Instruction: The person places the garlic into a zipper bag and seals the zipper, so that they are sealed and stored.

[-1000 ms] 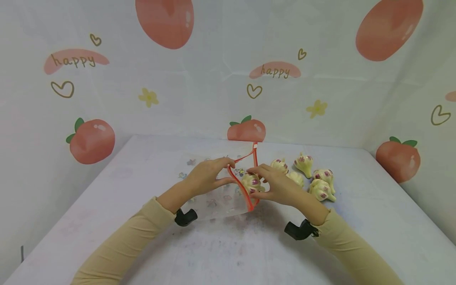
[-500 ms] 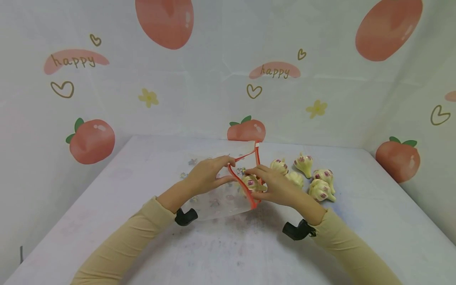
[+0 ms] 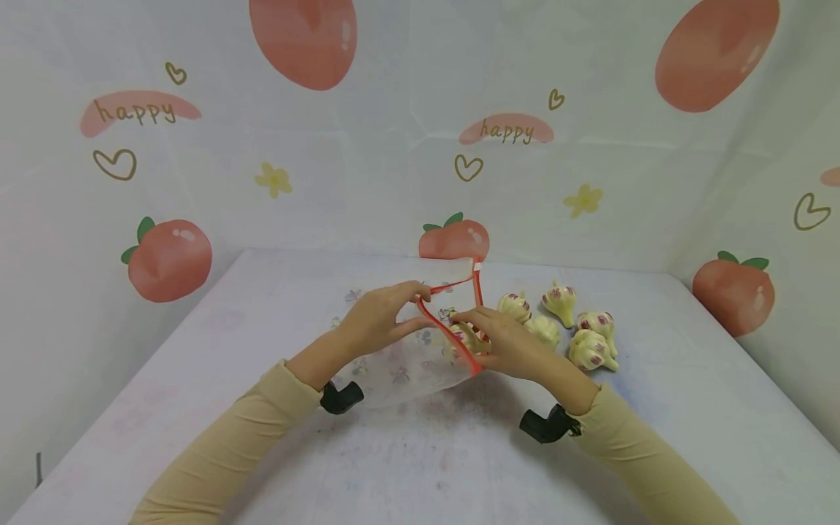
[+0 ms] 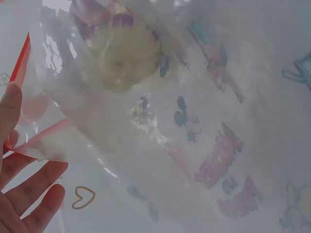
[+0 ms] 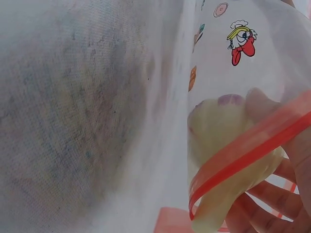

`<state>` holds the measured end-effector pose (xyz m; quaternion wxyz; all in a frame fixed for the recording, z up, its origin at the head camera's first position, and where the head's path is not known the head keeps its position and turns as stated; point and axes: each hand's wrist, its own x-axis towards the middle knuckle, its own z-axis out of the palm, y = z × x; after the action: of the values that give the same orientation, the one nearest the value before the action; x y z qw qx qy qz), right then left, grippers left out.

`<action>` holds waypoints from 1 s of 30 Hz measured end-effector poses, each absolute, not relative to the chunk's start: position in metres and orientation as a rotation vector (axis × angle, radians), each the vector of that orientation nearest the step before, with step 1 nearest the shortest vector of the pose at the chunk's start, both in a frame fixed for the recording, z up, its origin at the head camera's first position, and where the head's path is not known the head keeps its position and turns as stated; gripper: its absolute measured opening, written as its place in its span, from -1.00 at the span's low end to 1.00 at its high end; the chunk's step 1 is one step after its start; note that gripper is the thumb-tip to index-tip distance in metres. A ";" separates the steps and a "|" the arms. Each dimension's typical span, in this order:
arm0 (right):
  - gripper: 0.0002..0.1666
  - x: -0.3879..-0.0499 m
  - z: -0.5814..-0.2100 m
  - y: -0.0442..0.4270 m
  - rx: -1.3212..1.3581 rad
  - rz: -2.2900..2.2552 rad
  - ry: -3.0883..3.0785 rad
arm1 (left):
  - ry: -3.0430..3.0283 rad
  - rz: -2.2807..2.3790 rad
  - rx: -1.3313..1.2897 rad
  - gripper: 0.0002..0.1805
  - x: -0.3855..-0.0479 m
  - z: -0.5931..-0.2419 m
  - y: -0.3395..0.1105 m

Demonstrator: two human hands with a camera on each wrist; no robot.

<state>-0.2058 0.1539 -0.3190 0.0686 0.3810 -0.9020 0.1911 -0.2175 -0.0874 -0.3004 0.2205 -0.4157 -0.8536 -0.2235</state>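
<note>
Left hand (image 3: 377, 319): fingers pinch red-edged plastic bag (image 3: 403, 375) | right hand (image 3: 515, 341): fingers half-curled round garlic bulb (image 3: 463, 337), bag's 3 o'clock mouth | mouth now farther over bulb, seems nearly bagged | loose bulbs (image 3: 543, 332): 2 o'clock

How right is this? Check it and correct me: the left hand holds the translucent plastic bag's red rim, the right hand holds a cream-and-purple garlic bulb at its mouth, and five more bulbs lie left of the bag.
One slip: the five other bulbs lie right of the bag, as the head view shows.
</note>
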 end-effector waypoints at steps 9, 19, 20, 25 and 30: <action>-0.39 -0.207 -0.319 0.155 1.146 0.555 -2.727 | -2.288 -0.623 -1.129 -0.57 -0.220 -0.299 -0.089; -0.42 -0.207 -0.319 0.154 1.133 0.543 -2.761 | -2.237 -0.643 -1.129 -0.64 -0.222 -0.300 -0.090; -0.41 -0.208 -0.319 0.154 1.136 0.548 -2.760 | -2.236 -0.646 -1.135 -0.64 -0.222 -0.300 -0.090; -0.38 -0.207 -0.319 0.153 1.146 0.602 -2.753 | -2.250 -0.634 -1.140 -0.63 -0.221 -0.302 -0.090; -0.38 -0.206 -0.318 0.153 1.132 0.642 -2.735 | -2.269 -0.628 -1.139 -0.62 -0.219 -0.301 -0.090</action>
<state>-0.2056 0.1534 -0.3176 0.0563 0.3732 -0.9015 0.2118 -0.2195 -0.0896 -0.3011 0.2601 -0.4204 -0.8378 -0.2319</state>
